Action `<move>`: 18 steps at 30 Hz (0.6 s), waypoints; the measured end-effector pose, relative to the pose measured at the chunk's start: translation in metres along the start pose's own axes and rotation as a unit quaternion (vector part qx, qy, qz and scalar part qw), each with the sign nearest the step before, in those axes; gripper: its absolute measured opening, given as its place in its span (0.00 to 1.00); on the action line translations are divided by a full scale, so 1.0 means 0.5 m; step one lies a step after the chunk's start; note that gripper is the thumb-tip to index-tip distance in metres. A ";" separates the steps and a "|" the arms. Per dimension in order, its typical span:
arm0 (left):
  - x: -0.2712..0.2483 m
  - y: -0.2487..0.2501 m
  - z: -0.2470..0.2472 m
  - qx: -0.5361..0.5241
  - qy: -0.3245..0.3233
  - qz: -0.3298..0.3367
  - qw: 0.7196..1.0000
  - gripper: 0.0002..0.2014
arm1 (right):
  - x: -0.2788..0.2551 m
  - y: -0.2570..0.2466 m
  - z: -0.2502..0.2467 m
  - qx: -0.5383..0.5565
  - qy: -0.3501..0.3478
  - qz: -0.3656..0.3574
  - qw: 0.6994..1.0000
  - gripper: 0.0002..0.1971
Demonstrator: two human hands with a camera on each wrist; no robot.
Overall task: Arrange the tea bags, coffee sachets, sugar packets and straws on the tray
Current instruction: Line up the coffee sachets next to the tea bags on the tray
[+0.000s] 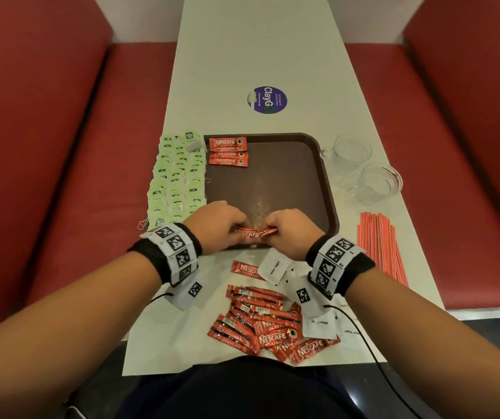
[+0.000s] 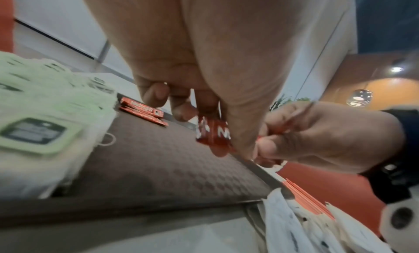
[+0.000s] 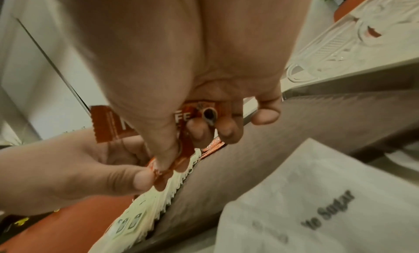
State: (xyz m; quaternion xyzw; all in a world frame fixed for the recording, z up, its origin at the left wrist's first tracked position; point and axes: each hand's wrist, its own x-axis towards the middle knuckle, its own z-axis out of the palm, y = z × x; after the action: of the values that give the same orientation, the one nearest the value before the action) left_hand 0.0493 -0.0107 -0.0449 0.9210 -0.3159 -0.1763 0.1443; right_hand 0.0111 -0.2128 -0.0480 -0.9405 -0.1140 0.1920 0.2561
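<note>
Both hands meet over the near edge of the brown tray [image 1: 273, 182]. My left hand [image 1: 241, 226] and right hand [image 1: 273, 228] pinch a small bunch of red coffee sachets [image 1: 256, 233] between them. In the left wrist view the left hand's fingers [image 2: 181, 111] hold one end of the sachets [image 2: 213, 133]. In the right wrist view the right hand [image 3: 204, 129] grips a sachet [image 3: 108, 124] beside the left hand [image 3: 79, 167]. Three sachets [image 1: 227, 152] lie in the tray's far left corner. Green tea bags [image 1: 176, 179] are lined up along its left side.
A loose pile of coffee sachets [image 1: 267, 325] and white sugar packets [image 1: 274, 267] lies on the table near me. Red-striped straws [image 1: 381, 246] lie right of the tray. Two glass cups [image 1: 351, 152] [image 1: 381, 182] stand at its far right. Red benches flank the table.
</note>
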 end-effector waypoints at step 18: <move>0.210 -0.113 -0.065 0.109 0.000 -0.184 0.977 0.04 | 0.048 0.025 -0.047 0.116 0.052 0.076 0.989 0.13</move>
State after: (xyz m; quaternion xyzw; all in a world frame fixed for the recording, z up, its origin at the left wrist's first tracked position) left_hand 0.1705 -0.0294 -0.0616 0.9735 -0.1581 -0.1647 0.0084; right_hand 0.0439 -0.2261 -0.0430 -0.9192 -0.0054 0.1742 0.3532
